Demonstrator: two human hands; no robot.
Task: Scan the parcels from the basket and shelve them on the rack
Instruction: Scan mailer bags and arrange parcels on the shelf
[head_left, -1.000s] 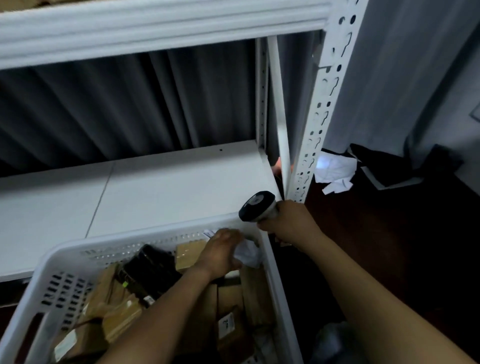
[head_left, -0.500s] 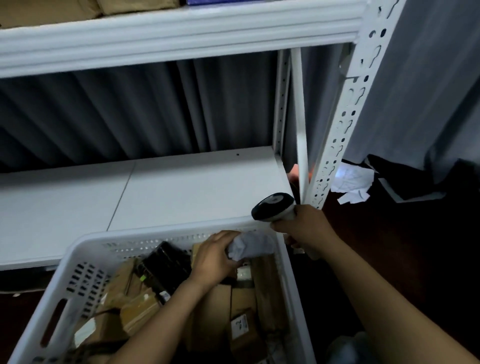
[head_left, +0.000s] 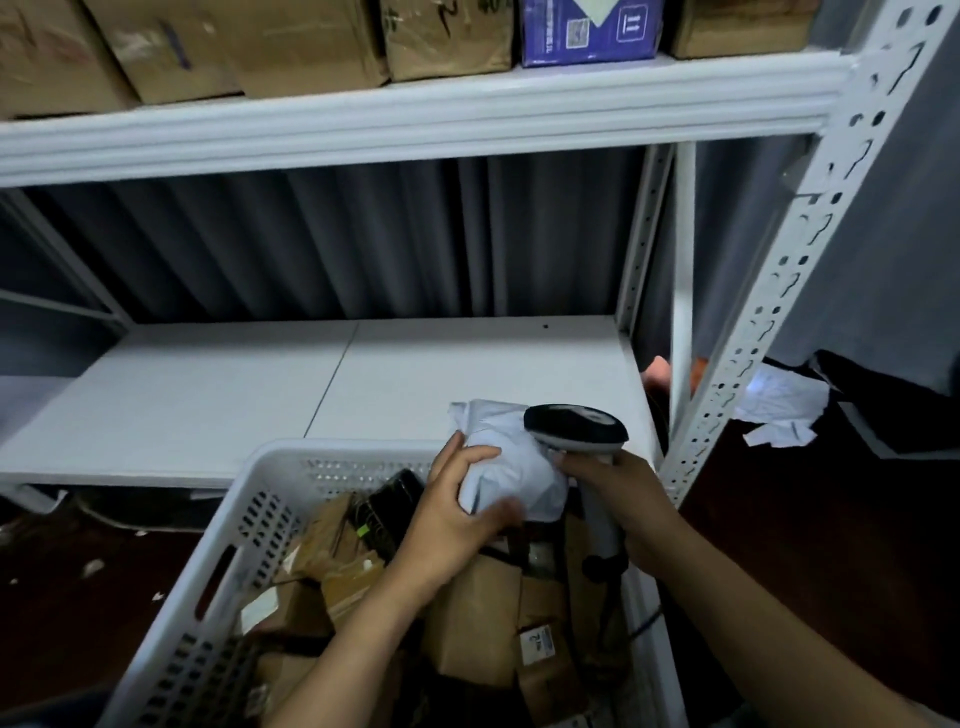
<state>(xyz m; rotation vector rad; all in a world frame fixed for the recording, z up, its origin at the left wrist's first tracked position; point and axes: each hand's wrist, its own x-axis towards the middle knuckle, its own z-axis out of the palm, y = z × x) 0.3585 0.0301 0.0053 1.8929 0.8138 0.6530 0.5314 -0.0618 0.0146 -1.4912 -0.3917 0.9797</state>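
You are holding the parcel (head_left: 511, 467) just above the far right corner of the basket (head_left: 270, 467). The grip of your left hand (head_left: 457, 514) is clamped round its soft white wrap from the left. The grip of your right hand (head_left: 618, 488) is wrapped round the handle of the scanner (head_left: 574, 428), whose head is sitting right against the parcel's upper right side.

I judge you are at the scan step. No label is showing from here, so you are probably needing to turn the parcel until its code is facing the scanner window. After that the shelving move is looking short, since the shelf (head_left: 260, 395) is lying just beyond the basket rim, straight ahead.

Mind the edges. The basket rim is running under your wrists, the post (head_left: 779, 291) is standing close to the right of your right hand, and the upper shelf lip is hanging overhead, carrying boxes (head_left: 311, 47). Open room is lying ahead and leftward over the shelf. Brown parcels (head_left: 478, 613) are waiting below in the basket.
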